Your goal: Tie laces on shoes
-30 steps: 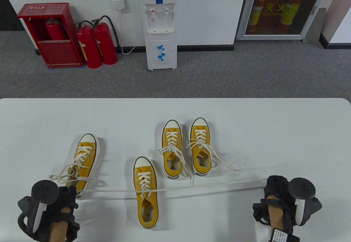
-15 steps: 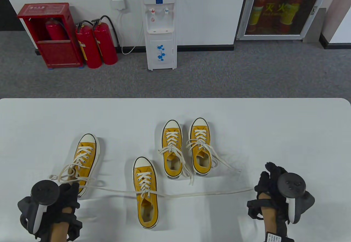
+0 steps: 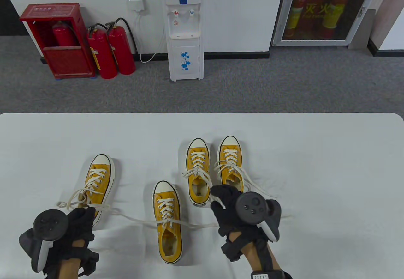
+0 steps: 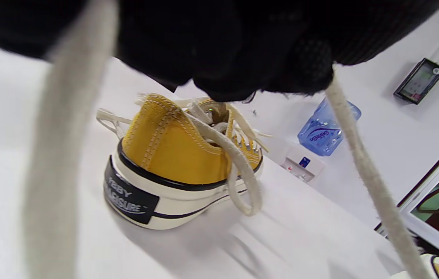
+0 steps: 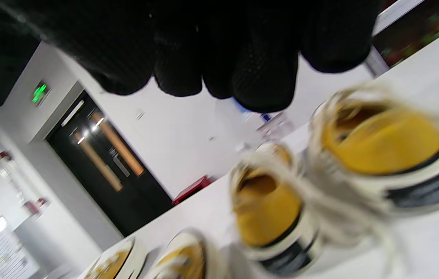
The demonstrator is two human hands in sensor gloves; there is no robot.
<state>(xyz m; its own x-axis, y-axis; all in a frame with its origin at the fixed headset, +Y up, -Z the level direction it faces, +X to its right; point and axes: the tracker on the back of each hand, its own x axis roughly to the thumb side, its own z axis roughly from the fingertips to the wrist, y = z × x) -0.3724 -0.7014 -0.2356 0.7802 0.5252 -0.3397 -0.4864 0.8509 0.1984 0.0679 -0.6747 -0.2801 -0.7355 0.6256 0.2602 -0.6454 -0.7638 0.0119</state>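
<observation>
Four yellow sneakers with white laces stand on the white table (image 3: 315, 152). The near middle shoe (image 3: 168, 228) has its long lace (image 3: 139, 220) lying slack to both sides. My left hand (image 3: 83, 217) grips the lace's left end; in the left wrist view the lace (image 4: 359, 155) leaves my curled fingers (image 4: 242, 58) on two sides. My right hand (image 3: 219, 201) hovers over the lace's right part, just behind the heels of the back pair (image 3: 198, 171), (image 3: 232, 165). It holds nothing, and its fingers (image 5: 258, 58) hang loose in the blurred right wrist view.
The left shoe (image 3: 98, 184) stands beside my left hand with its loose laces spread out; its heel (image 4: 165, 170) fills the left wrist view. The back pair's laces trail over the table towards my right hand. Beyond the table are a water dispenser (image 3: 184, 29) and red fire extinguishers (image 3: 110, 51).
My right hand let go of the taut lace, which dropped slack onto the table. It then swept left to the back pair's heels. My left hand kept its grip and barely moved.
</observation>
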